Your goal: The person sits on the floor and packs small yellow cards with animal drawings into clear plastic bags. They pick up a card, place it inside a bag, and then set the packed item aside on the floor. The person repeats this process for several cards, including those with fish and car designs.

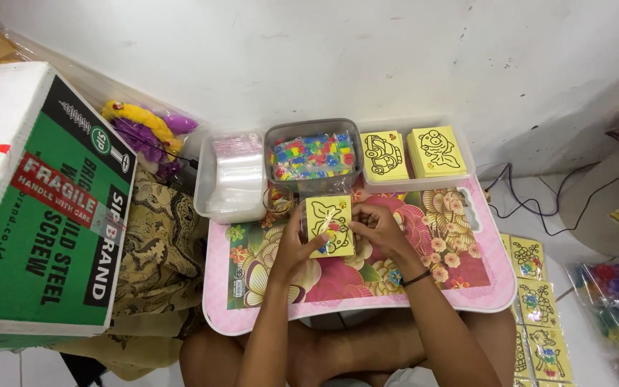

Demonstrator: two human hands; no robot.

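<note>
Head view: yellow square card point(329, 225) with black outline drawing and a few coloured bits, held over floral lap table point(467, 287). Left hand point(296, 247) and right hand point(380, 228) both clamped on its edges. Tub of coloured pieces point(312, 155) just behind.

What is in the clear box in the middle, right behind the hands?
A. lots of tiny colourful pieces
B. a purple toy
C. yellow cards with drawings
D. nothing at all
A: the middle clear box is filled with small colourful pieces in red, blue, yellow and green, while the yellow picture cards sit in the tray to its right.
</note>
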